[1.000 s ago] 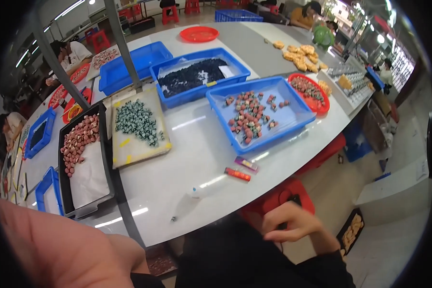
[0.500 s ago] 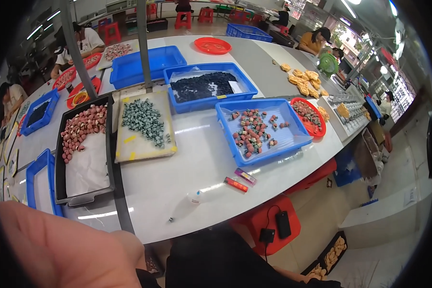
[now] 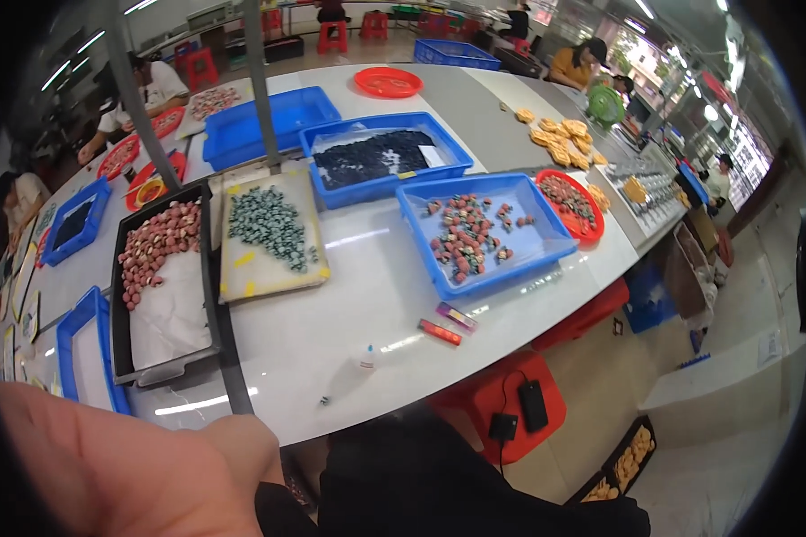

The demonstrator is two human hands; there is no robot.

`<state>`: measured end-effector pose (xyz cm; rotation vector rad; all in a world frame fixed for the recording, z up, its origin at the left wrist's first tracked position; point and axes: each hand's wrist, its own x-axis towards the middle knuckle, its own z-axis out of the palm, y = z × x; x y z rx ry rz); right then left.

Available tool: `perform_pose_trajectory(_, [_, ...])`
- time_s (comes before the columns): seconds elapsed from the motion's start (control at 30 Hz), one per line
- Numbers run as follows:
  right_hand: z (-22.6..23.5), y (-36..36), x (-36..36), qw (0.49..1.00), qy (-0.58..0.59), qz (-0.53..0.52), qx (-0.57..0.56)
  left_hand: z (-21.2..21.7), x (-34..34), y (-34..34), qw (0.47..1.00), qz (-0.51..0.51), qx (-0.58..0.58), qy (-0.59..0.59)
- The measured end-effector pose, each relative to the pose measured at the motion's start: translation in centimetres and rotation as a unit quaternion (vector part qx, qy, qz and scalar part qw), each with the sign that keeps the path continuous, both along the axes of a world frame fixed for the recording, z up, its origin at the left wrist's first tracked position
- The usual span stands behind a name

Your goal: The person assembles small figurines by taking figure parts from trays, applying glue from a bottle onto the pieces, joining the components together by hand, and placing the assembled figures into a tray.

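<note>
Very close at the lower left is my left hand [image 3: 143, 465], blurred, with the palm side filling that corner. Its fingers run out of the picture, so whether it holds anything is hidden. My right hand is out of view. On the white table [image 3: 287, 358] in front of me stands a small white dropper bottle [image 3: 367, 358] with a blue tip. A tiny dark green piece [image 3: 325, 401] lies near the table edge. Farther right are a red box [image 3: 440, 332] and a purple box [image 3: 457, 316], both small and narrow.
A black tray [image 3: 210, 309] of pink pieces, a board [image 3: 273, 285] of green pieces and a blue tray [image 3: 510, 277] of red-green pieces stand on the table. A red stool [image 3: 555, 394] holds a black power bank [image 3: 532, 404]. Co-workers sit at the far sides.
The view has shifted slightly, so the table things sit a little differently. A bit of skin at the lower right edge has gone from view. My left hand stays at the lower left.
</note>
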<state>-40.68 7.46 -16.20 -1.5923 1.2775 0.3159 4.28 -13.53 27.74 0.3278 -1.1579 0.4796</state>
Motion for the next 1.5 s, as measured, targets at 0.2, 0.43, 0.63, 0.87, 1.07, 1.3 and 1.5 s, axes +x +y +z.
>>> perform_pose_trajectory(0.2, [1.2,-6.4,1.5,0.993,-0.031,0.112,-0.035,-1.2,3.0,1.7,0.996,0.086,0.005,0.005])
perform_pose_trajectory(0.43, [5.1,-11.8,2.8,0.969,-0.058,0.235,-0.043,-3.7,5.0,4.6,0.982,0.182,0.036,0.028])
perform_pose_trajectory(0.63, [16.2,-17.1,9.3,0.981,-0.045,0.164,-0.094,-5.1,4.2,5.9,0.971,0.223,0.050,0.074])
perform_pose_trajectory(0.87, [25.1,-22.2,24.9,0.855,-0.306,-0.098,-0.406,-5.8,2.7,7.6,0.950,0.250,0.182,0.045])
perform_pose_trajectory(1.07, [21.8,-24.7,28.0,0.845,-0.269,-0.104,-0.451,-17.9,0.3,8.0,0.698,0.086,0.709,-0.046])
perform_pose_trajectory(1.3, [21.4,-24.1,27.5,0.844,-0.358,-0.175,-0.359,-22.3,-0.7,7.6,0.658,0.130,0.735,-0.102])
perform_pose_trajectory(1.5, [20.7,-21.6,24.8,0.809,-0.430,-0.297,-0.271,-22.5,-1.7,6.8,0.711,0.111,0.691,-0.064])
